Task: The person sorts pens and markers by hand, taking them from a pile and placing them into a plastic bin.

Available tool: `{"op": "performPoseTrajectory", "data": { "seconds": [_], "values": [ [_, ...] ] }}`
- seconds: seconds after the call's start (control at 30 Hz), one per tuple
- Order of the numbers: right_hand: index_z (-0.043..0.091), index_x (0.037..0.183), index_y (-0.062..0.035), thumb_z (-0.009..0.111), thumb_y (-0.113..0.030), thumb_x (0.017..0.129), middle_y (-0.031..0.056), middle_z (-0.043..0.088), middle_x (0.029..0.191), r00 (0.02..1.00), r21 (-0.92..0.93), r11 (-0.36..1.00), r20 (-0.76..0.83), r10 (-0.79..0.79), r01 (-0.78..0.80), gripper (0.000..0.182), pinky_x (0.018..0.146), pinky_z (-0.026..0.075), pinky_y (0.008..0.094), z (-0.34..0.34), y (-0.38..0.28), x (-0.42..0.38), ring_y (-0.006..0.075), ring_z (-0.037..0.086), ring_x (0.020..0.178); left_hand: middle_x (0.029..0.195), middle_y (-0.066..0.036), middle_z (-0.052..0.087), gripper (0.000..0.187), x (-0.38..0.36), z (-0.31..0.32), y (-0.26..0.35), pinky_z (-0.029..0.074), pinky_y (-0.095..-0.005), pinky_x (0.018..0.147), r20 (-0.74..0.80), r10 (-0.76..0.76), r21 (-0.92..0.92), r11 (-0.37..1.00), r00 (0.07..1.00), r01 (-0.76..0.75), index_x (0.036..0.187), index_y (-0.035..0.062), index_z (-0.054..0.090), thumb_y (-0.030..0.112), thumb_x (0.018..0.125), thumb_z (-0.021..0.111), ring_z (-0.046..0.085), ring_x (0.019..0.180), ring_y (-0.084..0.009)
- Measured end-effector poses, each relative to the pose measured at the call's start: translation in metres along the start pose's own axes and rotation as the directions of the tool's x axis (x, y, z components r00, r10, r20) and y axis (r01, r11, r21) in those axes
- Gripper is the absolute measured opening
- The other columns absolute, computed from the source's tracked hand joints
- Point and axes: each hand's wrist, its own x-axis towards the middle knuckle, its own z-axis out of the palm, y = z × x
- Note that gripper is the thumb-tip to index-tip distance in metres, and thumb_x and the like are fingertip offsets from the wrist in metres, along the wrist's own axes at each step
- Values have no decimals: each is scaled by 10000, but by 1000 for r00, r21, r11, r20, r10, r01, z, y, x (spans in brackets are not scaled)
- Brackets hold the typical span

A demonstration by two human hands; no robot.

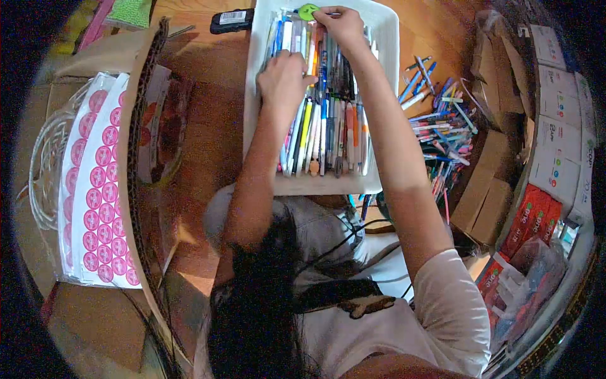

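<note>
A white plastic bin (251, 126) holds rows of pens (310, 136) laid side by side in many colours. At the bin's far end, my right hand (344, 26) pinches a pen that has a round green topper (308, 11); most of its shaft is hidden by my fingers. My left hand (284, 79) lies over the pens at the left side of the bin, thumb stretched out and fingers partly bent on top of them. Nothing shows in its grasp.
Loose pens (445, 129) lie in a heap right of the bin. A black object with a white label (231, 21) sits at its upper left. Cardboard (142, 158) and pink round-sticker sheets (101, 189) stand left; white boxes (555, 126) are stacked right.
</note>
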Motion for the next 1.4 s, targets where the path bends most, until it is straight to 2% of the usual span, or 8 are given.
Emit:
{"op": "performPoseTrajectory", "data": {
  "seconds": [0.13,0.47,0.73,0.93,1.03,1.13,1.27,1.4],
  "values": [
    [663,774,-19,690,-192,681,76,648,640,997,103,993,62,52,-58,198,581,501,237,21,18,20,120,626,546,802,-109,564,262,2,1,-1,441,-393,671,8,1,-9,1000,1000,-1,769,64,596,244,631,727,568,782,-288],
    [643,786,-45,624,-248,723,175,618,772,979,-569,800,52,-195,189,213,647,478,409,26,-25,13,337,599,718,797,-109,568,274,2,0,0,447,-397,656,25,-13,2,1000,1000,13,776,61,596,252,633,730,576,750,-287],
    [618,885,-4,591,-189,782,172,614,807,904,-454,813,-36,-426,365,214,663,469,352,-75,-22,-36,280,595,740,853,-92,585,266,3,1,-3,462,-384,663,71,10,-2,1000,997,-10,787,69,609,288,670,705,582,804,-277],
    [628,932,-102,574,-313,779,163,630,835,971,-863,447,-229,64,-233,266,686,476,406,-197,48,-48,352,600,801,726,-77,584,225,12,8,-7,456,-380,588,-13,-61,-111,992,998,59,768,86,588,295,726,659,590,682,-273],
    [609,939,-131,553,-338,779,175,618,889,967,-933,285,-170,193,-220,268,717,483,451,-214,98,-50,349,599,829,718,-81,588,213,11,7,-6,455,-383,568,-89,-55,-97,994,995,47,742,83,575,284,741,645,588,668,-278],
    [575,1024,-104,561,-334,790,191,615,851,992,-861,493,-98,73,-122,328,709,465,447,-215,123,-55,354,593,815,740,-89,595,206,12,10,-9,457,-379,577,-52,-68,-122,991,996,62,745,75,574,272,747,637,590,681,-285],
    [622,931,-117,551,-361,796,185,618,835,975,-844,490,-175,134,-219,287,684,475,428,-210,106,-60,336,602,801,748,-97,597,205,11,7,-9,459,-380,595,-41,-61,-112,992,997,56,755,68,576,267,752,628,589,698,-291],
    [664,840,-134,587,-377,765,132,631,797,962,-917,396,-151,-226,-51,266,649,481,406,-201,64,-55,325,605,738,783,-101,598,210,12,7,-11,459,-376,617,12,-93,-125,988,996,93,763,56,582,263,758,618,588,721,-292]
  ]
}}
